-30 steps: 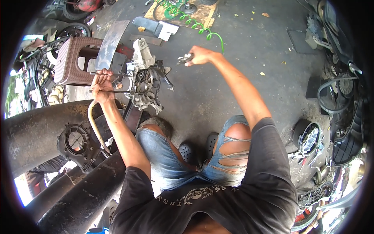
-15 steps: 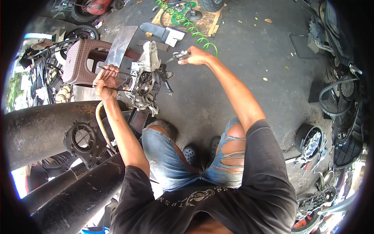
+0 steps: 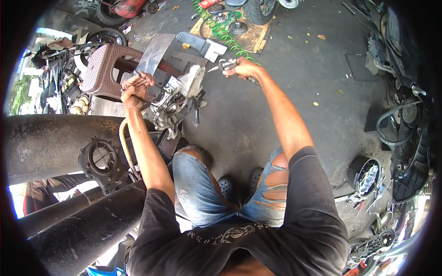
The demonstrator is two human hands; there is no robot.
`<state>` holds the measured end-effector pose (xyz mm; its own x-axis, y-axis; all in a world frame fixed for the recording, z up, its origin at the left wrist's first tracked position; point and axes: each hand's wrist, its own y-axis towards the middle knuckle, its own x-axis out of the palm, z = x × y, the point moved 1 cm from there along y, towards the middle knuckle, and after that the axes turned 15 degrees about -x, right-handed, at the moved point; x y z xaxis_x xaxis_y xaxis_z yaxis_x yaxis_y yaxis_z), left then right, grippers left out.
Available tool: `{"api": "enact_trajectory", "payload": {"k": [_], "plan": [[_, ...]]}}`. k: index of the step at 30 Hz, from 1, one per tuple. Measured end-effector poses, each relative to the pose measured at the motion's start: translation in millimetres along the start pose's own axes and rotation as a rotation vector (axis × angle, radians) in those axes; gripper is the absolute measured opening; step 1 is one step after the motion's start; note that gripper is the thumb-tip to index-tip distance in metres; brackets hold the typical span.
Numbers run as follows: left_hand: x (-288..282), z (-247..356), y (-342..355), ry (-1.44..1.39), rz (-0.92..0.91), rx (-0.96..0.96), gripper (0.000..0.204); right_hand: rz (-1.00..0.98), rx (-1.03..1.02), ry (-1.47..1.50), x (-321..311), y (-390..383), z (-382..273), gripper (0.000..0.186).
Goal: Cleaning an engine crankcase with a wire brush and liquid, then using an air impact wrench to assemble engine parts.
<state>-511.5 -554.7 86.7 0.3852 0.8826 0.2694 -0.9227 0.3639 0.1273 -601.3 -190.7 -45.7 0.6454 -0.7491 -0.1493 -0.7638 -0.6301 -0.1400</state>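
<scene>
My left hand (image 3: 136, 89) is closed around thin metal rods that stick out from a grey engine case (image 3: 177, 103), and it holds the case up in front of my left knee. The case is smeared by motion, so its finer parts are hard to make out. To its right, my right hand (image 3: 246, 69) grips an air blow gun (image 3: 226, 65). The gun's nozzle points left toward the top of the case, with a small gap between them. A green coiled hose (image 3: 223, 34) runs from near the right hand to the back.
A brown woven-pattern plastic stool (image 3: 94, 76) and a metal sheet (image 3: 155, 54) stand behind my left hand. Large rusty pipes (image 3: 46, 147) lie at the left, with a black round cover (image 3: 102, 157) by them. A wooden board (image 3: 260, 40) lies at the back, a black tub (image 3: 357, 171) at the right.
The engine case has tilted, its upper end swinging to the right and nearer. The blow gun and my right hand have shifted slightly right. Both hands keep their grip.
</scene>
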Motion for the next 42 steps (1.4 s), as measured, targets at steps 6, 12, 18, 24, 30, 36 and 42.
{"api": "enact_trajectory", "payload": {"k": [6,12,18,24,30,36,42], "plan": [[15.2,8.1,26.2,-0.099,-0.135,-0.189,0.045,-0.175,0.106,0.068,4.2,-3.2,16.1,0.026],[28.9,26.7,42.9,-0.022,-0.294,-0.216,0.038,-0.283,0.161,0.221,12.6,-4.8,34.1,0.02],[30.9,33.9,48.1,-0.051,-0.206,-0.195,0.047,-0.237,0.111,0.226,17.9,-8.2,29.1,0.017],[29.1,39.5,50.8,-0.04,-0.265,-0.205,0.046,-0.147,0.061,0.193,13.7,-12.4,26.3,0.02],[19.0,37.4,53.1,-0.017,-0.298,-0.195,0.046,-0.08,0.041,0.159,22.8,-12.3,24.2,0.026],[23.1,35.5,55.7,-0.001,-0.332,-0.22,0.044,-0.109,0.059,0.074,32.0,-9.0,20.8,0.024],[21.6,27.1,59.8,-0.053,-0.348,-0.218,0.043,-0.024,0.046,0.194,20.1,-6.9,33.5,0.017]]}}
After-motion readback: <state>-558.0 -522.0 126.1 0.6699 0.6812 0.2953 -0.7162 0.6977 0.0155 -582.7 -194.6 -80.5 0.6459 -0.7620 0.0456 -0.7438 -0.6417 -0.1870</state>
